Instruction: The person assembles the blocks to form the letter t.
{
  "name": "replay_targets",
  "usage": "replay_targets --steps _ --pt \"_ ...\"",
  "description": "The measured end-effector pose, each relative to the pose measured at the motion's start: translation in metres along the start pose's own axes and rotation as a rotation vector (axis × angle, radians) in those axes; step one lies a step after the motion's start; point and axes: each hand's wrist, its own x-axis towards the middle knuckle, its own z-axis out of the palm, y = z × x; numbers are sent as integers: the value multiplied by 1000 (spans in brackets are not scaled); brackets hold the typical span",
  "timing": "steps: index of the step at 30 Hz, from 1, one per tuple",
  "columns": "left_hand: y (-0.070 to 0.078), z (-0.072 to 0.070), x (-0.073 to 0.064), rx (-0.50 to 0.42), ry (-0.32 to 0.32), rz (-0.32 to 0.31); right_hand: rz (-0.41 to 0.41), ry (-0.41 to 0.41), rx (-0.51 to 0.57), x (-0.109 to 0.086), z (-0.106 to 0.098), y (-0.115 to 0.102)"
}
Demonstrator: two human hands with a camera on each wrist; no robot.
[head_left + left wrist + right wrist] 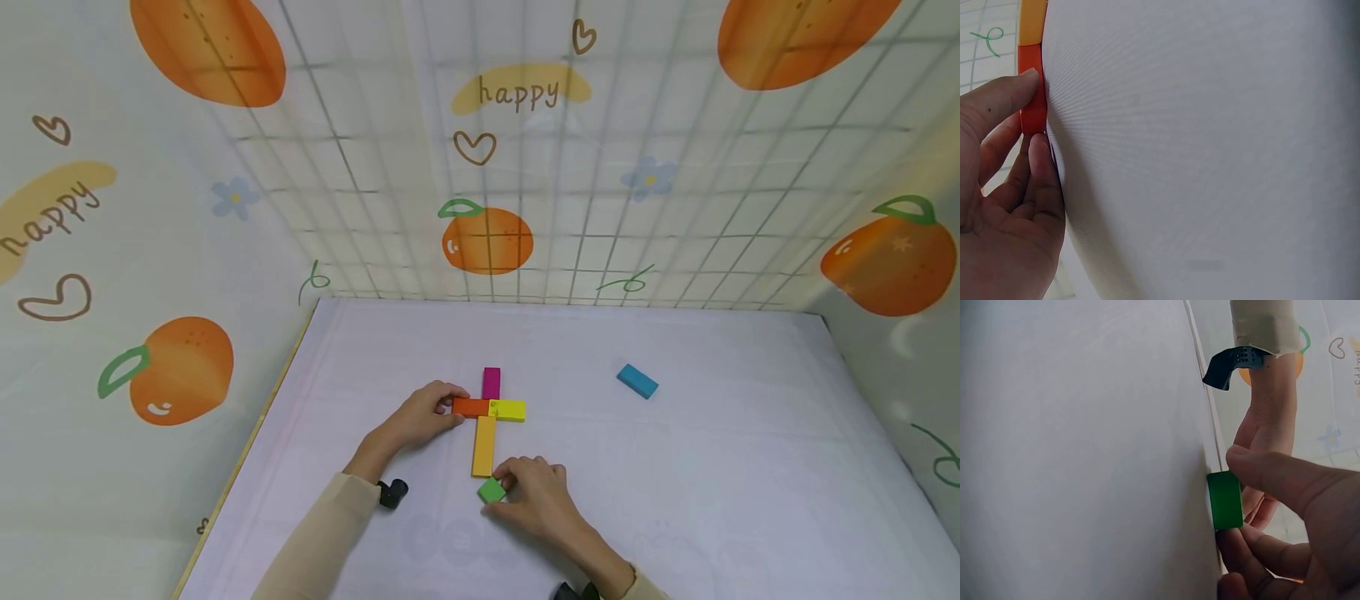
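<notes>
My left hand [426, 414] pinches the left end of a red-orange block [470, 407], thumb on its near side in the head view; the left wrist view shows the same red block [1032, 90] at the thumb tip. My right hand [542, 500] has thumb and fingers at opposite sides of a green block [491, 490], also seen as a green rectangle [1225, 500] in the right wrist view. The green block sits turned at an angle by the near end of a long orange-yellow block [483, 447]. A yellow block [510, 411] and a magenta block [491, 382] adjoin the red-orange one.
A blue block [637, 381] lies apart toward the back right of the white table [712, 467]. Printed cloth walls [375, 167] with oranges and hearts rise behind and at both sides. A black wrist device [393, 492] is on the left wrist.
</notes>
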Motion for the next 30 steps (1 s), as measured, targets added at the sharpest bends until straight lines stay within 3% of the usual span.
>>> replay_targets --steps 10,18,25,30 --pt "1 0 -1 -3 2 2 10 -16 9 -1 -2 0" --pt "2 -1 -1 -1 -2 4 -8 -24 169 -4 -12 10" --pt "1 1 0 8 -1 -32 -14 56 196 -9 -24 24" --pt "1 2 0 4 0 -42 30 131 196 -12 -37 29"
